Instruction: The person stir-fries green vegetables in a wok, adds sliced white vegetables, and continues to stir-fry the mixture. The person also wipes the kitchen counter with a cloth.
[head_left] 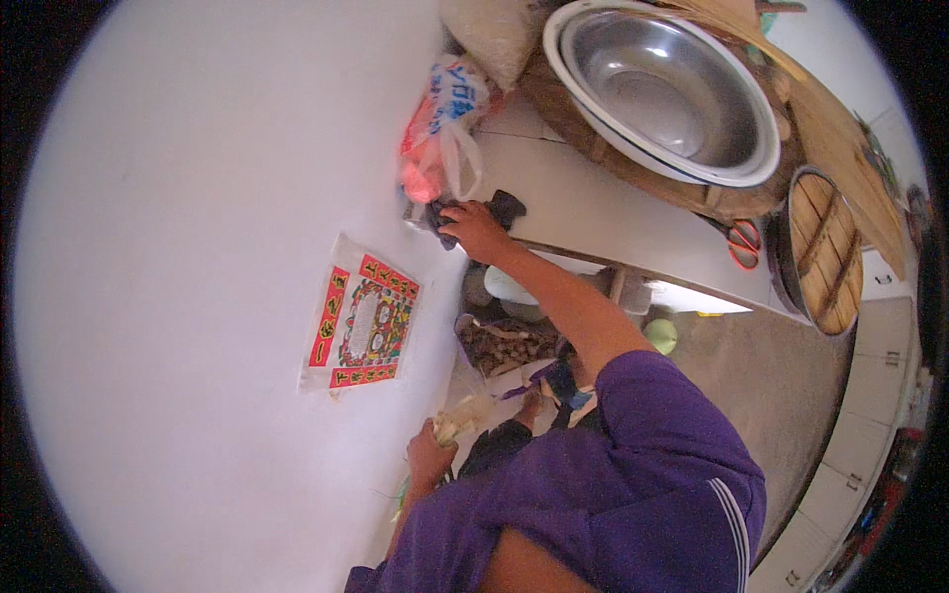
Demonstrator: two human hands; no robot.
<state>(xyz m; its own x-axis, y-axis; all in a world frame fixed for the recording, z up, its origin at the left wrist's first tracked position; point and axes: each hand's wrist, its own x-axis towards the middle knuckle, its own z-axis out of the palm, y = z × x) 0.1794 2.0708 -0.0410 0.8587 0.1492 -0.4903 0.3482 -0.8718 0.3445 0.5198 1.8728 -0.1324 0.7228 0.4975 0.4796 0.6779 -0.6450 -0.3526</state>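
Observation:
My right hand point(478, 231) reaches to the counter's left end by the wall. Its fingers curl over a crumpled black thing point(508, 210), a cloth or a thin bag; I cannot tell which. Just behind it stands a white and red plastic bag point(445, 128) with pinkish contents showing. Lower down, close to the wall, my left hand point(429, 457) is closed round a pale yellowish bundle point(457, 423) that looks partly wrapped in clear plastic. What lies inside that bundle is blurred.
On the counter point(593, 217) sit a steel basin point(672, 89), orange-handled scissors point(743, 244) and a slatted wooden lid point(828, 252). Below the counter are a container of brown lumpy things point(509, 348) and a pale green round thing point(660, 336). A printed sheet point(371, 321) hangs on the wall.

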